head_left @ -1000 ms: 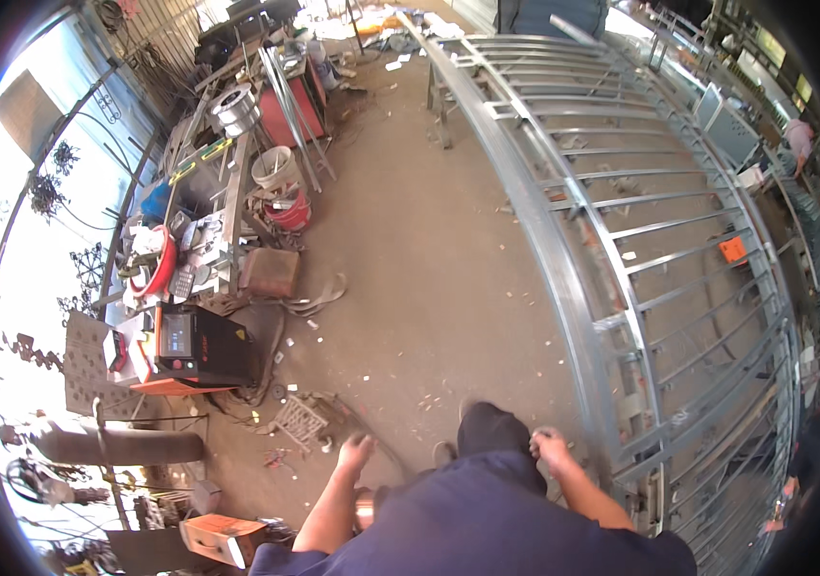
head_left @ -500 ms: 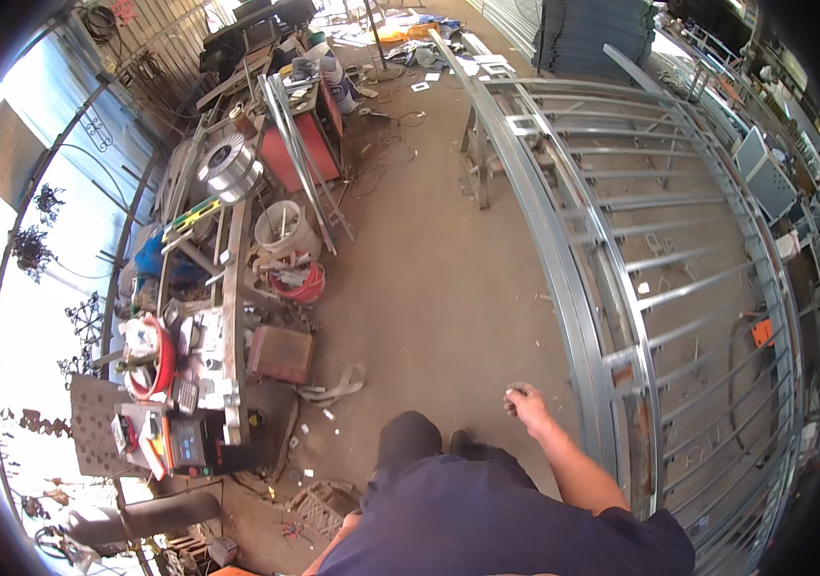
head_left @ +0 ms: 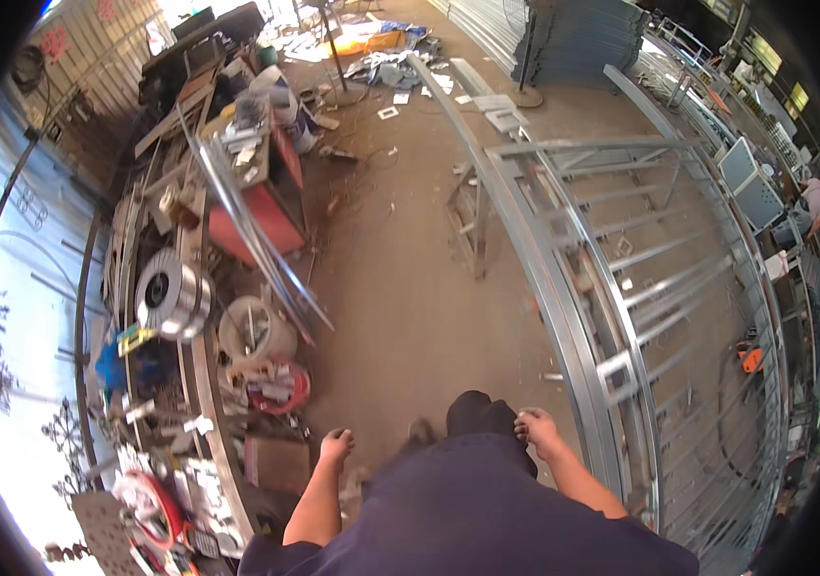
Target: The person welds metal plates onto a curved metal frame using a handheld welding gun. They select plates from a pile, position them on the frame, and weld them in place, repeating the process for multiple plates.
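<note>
Hands, two, fingers curled: left hand nearest one brown box, right hand near one long metal frame to the right. Grip, both sides: cannot tell whether fully closed, empty or around something small. Crosspieces blurred, too many to count. Leftward, one pale bucket, one red bucket; one bench, near end cut off; one wire spool. Farther, one red cabinet, partly hidden behind leaning metal bars; far right, one person, indistinct.
</note>
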Motion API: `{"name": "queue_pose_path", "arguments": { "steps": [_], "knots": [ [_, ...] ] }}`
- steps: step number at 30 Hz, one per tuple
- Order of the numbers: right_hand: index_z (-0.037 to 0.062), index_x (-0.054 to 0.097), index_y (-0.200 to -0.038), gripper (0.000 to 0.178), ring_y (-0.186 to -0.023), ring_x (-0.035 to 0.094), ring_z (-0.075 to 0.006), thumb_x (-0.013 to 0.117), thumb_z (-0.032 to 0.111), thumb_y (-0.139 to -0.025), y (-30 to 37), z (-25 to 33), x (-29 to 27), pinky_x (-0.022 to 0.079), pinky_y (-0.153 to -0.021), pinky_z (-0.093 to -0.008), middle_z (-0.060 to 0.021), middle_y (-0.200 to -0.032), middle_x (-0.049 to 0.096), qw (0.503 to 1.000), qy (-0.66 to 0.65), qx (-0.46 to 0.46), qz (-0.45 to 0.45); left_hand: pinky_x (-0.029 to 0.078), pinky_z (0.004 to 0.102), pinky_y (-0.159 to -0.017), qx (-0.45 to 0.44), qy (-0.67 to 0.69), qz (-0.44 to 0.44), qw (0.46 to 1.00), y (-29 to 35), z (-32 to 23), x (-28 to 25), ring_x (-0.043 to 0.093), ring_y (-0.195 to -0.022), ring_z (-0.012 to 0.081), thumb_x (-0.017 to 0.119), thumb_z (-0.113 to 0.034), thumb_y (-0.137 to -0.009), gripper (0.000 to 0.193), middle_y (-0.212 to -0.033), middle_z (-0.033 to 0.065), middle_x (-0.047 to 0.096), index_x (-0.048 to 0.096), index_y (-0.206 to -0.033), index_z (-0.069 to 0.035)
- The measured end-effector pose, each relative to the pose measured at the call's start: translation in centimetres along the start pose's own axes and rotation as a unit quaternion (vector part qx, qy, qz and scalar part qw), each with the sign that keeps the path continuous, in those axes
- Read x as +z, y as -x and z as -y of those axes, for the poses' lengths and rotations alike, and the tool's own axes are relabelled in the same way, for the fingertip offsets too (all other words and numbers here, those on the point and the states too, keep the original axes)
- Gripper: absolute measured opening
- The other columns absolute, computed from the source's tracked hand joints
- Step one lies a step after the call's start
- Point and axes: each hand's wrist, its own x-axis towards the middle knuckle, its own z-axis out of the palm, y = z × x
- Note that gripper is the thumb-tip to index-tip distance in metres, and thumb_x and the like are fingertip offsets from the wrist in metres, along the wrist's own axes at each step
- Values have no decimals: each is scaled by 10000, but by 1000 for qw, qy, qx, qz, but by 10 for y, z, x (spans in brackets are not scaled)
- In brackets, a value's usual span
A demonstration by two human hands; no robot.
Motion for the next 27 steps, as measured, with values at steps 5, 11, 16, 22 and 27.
{"name": "queue_pose_path", "arguments": {
  "steps": [5,11,16,22,27],
  "knots": [
    [-14,616,-1213,284,-777,646,-156,618,170,-997,-105,137,63,542,-670,-294,-87,-937,683,996,-64,-65,16,545,291,-757,157,49,18,986,-80,-238,36,695,-885,171,646,-238,-992,386,-1042,89,723,643,-1279,19],
    [-30,630,-1188,293,-763,634,-130,638,189,-994,-253,343,158,527,-673,-283,-66,-924,685,986,-71,-122,93,523,327,-577,11,-96,-19,995,-178,-265,29,647,-664,157,650,-312,-979,369,-888,67,707,690,-1212,-29],
    [-4,609,-1224,301,-798,644,-139,635,189,-995,-318,528,214,527,-710,-290,-69,-956,687,982,-80,-128,113,515,346,-650,-14,-320,69,945,-213,-269,13,650,-739,177,675,-341,-951,408,-894,95,710,693,-1202,-20],
    [-15,596,-1235,307,-832,631,-135,621,177,-996,-432,670,278,524,-736,-294,-70,-981,679,989,-33,-136,58,517,364,-782,18,-266,55,962,-394,-375,28,665,-899,206,682,-356,-943,436,-974,123,727,693,-1198,-3],
    [21,612,-1235,298,-830,637,-141,617,201,-997,-517,750,336,531,-748,-293,-64,-974,674,994,-68,-79,14,510,356,-750,7,-151,43,988,-553,-625,33,655,-849,187,682,-324,-940,393,-1013,100,718,700,-1140,14]
  ]
}}
